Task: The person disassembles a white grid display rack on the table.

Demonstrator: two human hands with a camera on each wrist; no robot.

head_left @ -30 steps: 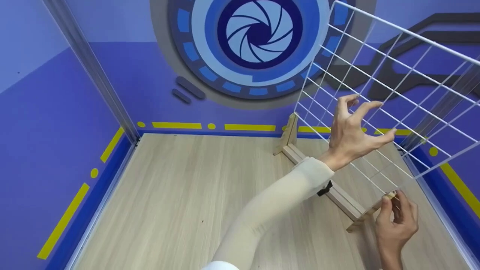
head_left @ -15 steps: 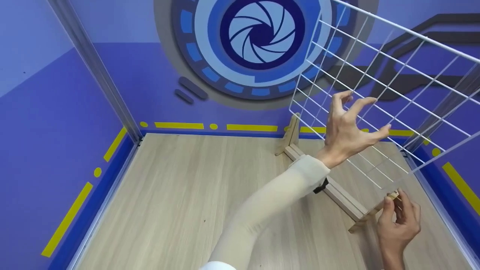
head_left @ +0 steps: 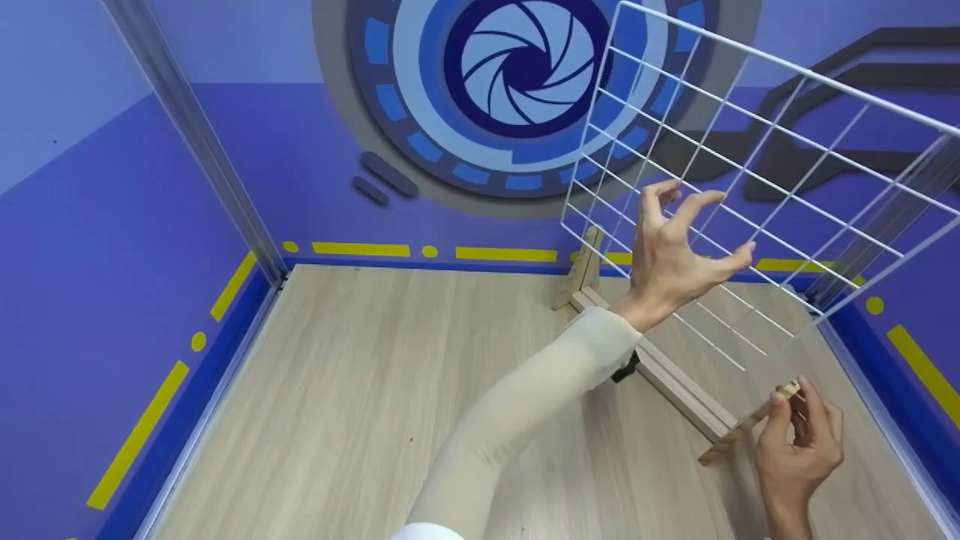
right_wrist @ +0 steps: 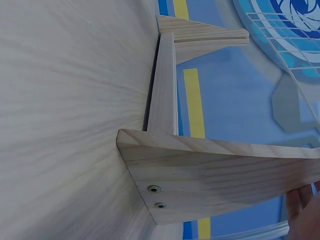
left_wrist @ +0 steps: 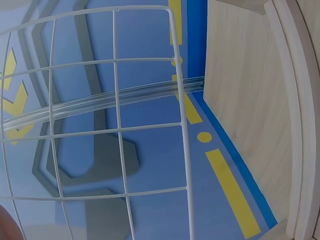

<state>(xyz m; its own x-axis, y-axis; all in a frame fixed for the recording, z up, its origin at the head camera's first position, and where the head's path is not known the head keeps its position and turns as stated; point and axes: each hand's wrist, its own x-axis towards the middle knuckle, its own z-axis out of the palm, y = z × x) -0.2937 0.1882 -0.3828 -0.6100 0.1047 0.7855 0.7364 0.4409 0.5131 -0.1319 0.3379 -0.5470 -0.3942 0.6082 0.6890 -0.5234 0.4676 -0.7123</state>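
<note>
My left hand [head_left: 671, 255] grips a white wire grid panel [head_left: 808, 73], fingertips hooked at its wires. The panel leans over a wooden stand, its lower edge raised above the base rail [head_left: 682, 386]. In the left wrist view the grid [left_wrist: 118, 60] fills the left side, with the rail [left_wrist: 300, 100] at the right. My right hand [head_left: 802, 442] pinches the upper end of the stand's near end piece [head_left: 742, 433]. The right wrist view shows this end piece [right_wrist: 215, 175] with two bolts, and the slotted far end piece [right_wrist: 210, 37].
The stand sits on a wood-grain table [head_left: 375, 390]. Behind rises a blue-purple wall [head_left: 240, 165] with a round printed pattern and yellow dashes. A metal post [head_left: 202, 135] marks the left back corner; another stands at the right back. A black piece [head_left: 626, 367] shows under my left wrist.
My left hand has moved left with the grid panel. The panel's near lower corner has come away from the near end piece. My right hand has stayed almost in place.
</note>
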